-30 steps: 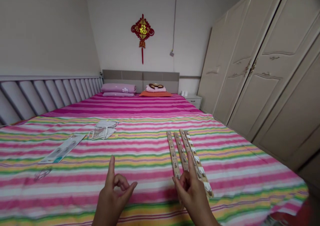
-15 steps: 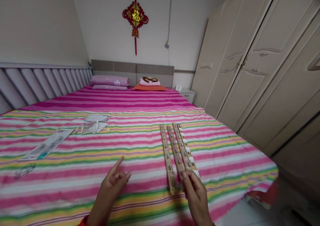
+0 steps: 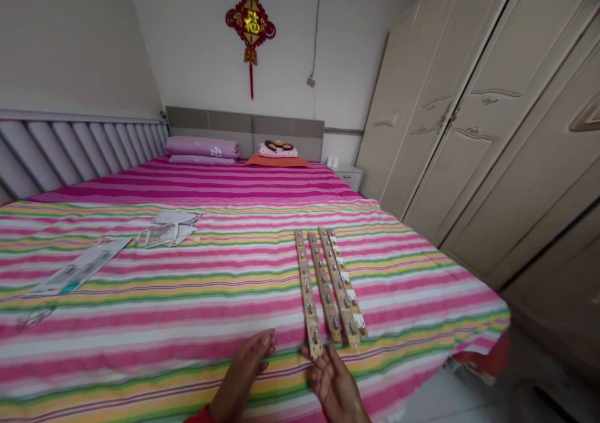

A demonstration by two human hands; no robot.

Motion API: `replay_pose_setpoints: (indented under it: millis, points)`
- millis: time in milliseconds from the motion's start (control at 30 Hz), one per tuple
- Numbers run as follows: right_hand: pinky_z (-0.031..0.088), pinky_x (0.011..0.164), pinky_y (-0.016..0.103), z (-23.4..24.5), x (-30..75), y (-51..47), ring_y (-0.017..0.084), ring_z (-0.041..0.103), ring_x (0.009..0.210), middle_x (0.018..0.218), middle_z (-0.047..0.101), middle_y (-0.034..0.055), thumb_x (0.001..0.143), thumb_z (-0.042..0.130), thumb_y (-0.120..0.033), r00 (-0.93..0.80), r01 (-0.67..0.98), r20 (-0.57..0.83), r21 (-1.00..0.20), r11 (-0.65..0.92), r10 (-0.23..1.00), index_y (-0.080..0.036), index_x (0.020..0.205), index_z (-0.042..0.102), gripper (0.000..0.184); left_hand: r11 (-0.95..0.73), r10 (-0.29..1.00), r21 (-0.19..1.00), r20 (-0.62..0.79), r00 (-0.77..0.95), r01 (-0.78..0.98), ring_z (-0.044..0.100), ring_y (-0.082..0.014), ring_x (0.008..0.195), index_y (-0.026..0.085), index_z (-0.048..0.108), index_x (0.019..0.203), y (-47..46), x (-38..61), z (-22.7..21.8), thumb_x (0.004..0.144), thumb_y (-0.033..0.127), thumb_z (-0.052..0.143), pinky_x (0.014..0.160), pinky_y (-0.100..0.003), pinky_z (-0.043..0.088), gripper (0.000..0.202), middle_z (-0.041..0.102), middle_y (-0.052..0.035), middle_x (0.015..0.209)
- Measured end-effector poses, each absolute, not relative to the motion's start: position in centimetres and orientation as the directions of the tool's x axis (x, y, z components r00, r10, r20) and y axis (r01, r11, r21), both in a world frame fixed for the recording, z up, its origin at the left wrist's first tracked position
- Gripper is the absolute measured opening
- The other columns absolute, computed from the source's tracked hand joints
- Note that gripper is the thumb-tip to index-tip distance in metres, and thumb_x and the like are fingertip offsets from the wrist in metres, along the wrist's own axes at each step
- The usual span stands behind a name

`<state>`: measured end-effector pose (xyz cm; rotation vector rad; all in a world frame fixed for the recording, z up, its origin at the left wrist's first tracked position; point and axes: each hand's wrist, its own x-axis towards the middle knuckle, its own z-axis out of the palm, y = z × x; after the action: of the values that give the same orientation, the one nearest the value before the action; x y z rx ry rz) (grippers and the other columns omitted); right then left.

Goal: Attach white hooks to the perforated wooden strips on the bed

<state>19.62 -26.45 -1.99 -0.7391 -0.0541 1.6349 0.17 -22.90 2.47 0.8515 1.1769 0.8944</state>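
Note:
Several long wooden strips studded with metal knobs and white hooks lie side by side on the striped bedspread, running away from me. My right hand is just below their near ends, palm turned up and fingers loosely apart, its fingertips by the end of the leftmost strip. It holds nothing. My left hand rests low over the bedspread to the left of the strips, fingers stretched forward and empty.
White paper packets, a long flat package and a clear bag lie on the bed's left side. Pillows sit at the headboard. A padded rail lines the left wall. Wardrobe doors stand right, past a strip of floor.
Both hands have dropped and pulled back toward me. The right hand came off the strips' near ends and turned palm up. The left hand's raised finger has flattened. The view shifted right.

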Motion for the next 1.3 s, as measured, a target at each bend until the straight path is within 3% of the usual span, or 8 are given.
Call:
replay_pose_setpoints:
  millis: [167,367,500,633,767,900,1133,1300]
  points:
    - [0.037,0.047,0.02,-2.7,19.7,-26.2,0.008,0.051,0.046,0.081,0.075,0.0107,0.065,0.083,-0.037,-0.069,-0.891,-0.387,-0.391,-0.231,0.919,-0.015,0.077,0.062,0.033,0.36,0.923,0.933,-0.357,0.143,0.008,0.058,-0.0302,0.111,0.021,0.07,0.106,-23.5,0.2,2.9,0.054,0.072,0.068,0.088,-0.039,0.047,0.073,0.07,-0.0096,0.111]
    - [0.033,0.045,0.019,-2.7,19.0,-25.3,0.006,0.046,0.047,0.074,0.07,0.0028,0.068,0.081,-0.037,-0.156,-0.916,-0.283,-0.318,-0.246,0.946,-0.014,0.082,0.066,0.031,0.28,0.95,0.959,-0.272,0.155,-0.03,0.058,-0.0313,0.114,0.02,0.07,0.104,-23.6,1.2,2.1,0.056,0.064,0.072,0.095,-0.041,0.047,0.064,0.07,-0.0103,0.113]
    - [0.036,0.045,0.017,-2.6,18.2,-25.1,0.005,0.046,0.046,0.071,0.068,0.0008,0.069,0.081,-0.032,-0.198,-0.926,-0.258,-0.267,-0.266,0.946,-0.014,0.081,0.067,0.026,0.211,0.968,0.974,-0.198,0.152,-0.08,0.055,-0.0308,0.12,0.018,0.064,0.115,-23.7,1.8,-0.1,0.062,0.059,0.072,0.102,-0.042,0.044,0.067,0.065,-0.014,0.123]
    - [0.048,0.056,0.021,-2.3,16.7,-25.1,0.011,0.06,0.058,0.072,0.072,0.0033,0.071,0.08,-0.029,-0.177,-0.926,-0.316,-0.267,-0.266,0.932,-0.014,0.081,0.07,0.021,0.158,0.982,0.984,-0.148,0.118,-0.081,0.043,-0.0308,0.132,0.018,0.049,0.133,-24.1,2.9,-1.1,0.065,0.052,0.073,0.107,-0.042,0.038,0.08,0.047,-0.017,0.143]
    - [0.052,0.066,0.024,-1.3,14.2,-24.4,0.013,0.065,0.065,0.073,0.073,0.0019,0.062,0.084,-0.022,-0.154,-0.912,-0.302,-0.322,-0.253,0.941,-0.017,0.083,0.072,0.025,0.067,0.997,0.993,-0.064,0.042,-0.092,0.035,-0.0299,0.138,0.018,0.03,0.146,-23.8,4.1,-0.3,0.064,0.046,0.074,0.11,-0.039,0.035,0.097,0.034,-0.0166,0.151]
    - [0.053,0.074,0.031,-0.1,11.1,-23.2,0.021,0.066,0.083,0.084,0.075,0.0046,0.06,0.084,-0.032,-0.154,-0.873,-0.187,-0.433,-0.222,0.97,-0.019,0.088,0.074,0.032,0.022,1.0,0.997,-0.024,-0.02,-0.079,0.035,-0.0275,0.138,0.017,0.015,0.15,-22.2,3.9,1.2,0.066,0.043,0.072,0.11,-0.035,0.035,0.105,0.031,-0.0156,0.153]
    - [0.05,0.068,0.027,1.7,6.7,-21.0,0.019,0.064,0.082,0.086,0.073,0.0047,0.069,0.078,-0.035,-0.189,-0.779,-0.15,-0.578,-0.242,0.97,-0.019,0.091,0.071,0.028,0.03,0.985,0.999,-0.036,-0.171,-0.037,0.026,-0.0242,0.143,0.017,0.022,0.148,-18.2,0.1,3.0,0.079,0.048,0.058,0.115,-0.034,0.025,0.084,0.025,-0.0133,0.156]
    - [0.043,0.054,0.023,2.8,4.6,-19.4,0.016,0.059,0.063,0.07,0.067,0.0006,0.067,0.077,-0.04,-0.21,-0.75,-0.15,-0.609,-0.257,0.966,-0.021,0.085,0.068,0.028,-0.023,0.975,0.999,0.014,-0.221,-0.04,0.028,-0.0246,0.142,0.019,0.035,0.143,-16.0,-2.1,3.5,0.079,0.047,0.059,0.115,-0.036,0.026,0.074,0.039,-0.0124,0.149]
